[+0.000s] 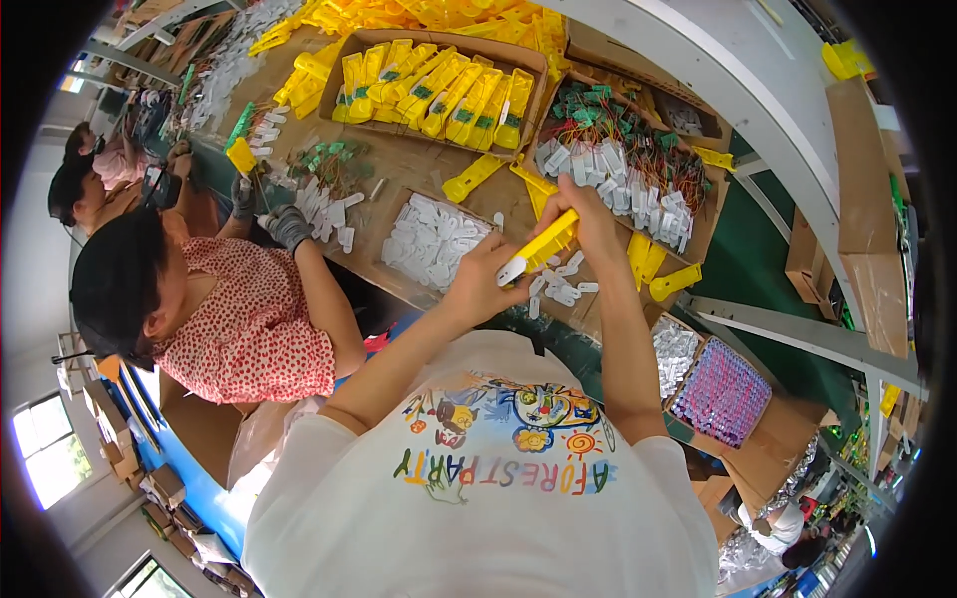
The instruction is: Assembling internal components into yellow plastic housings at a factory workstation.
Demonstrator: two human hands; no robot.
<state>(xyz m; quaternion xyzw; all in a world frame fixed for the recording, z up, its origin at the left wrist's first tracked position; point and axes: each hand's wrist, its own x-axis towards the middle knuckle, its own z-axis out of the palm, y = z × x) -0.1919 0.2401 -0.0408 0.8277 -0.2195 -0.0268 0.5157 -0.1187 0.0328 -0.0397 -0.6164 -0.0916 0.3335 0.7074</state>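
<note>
While the left hand grips the near end of a yellow casing and the right hand holds its far end, the piece sits just above the tabletop. A white part shows at its near end; whether it is fixed cannot be told. The work looks partway along: casings with green boards fill a carton beyond, seemingly done to that stage, while many white pieces and wired boards appear left over.
</note>
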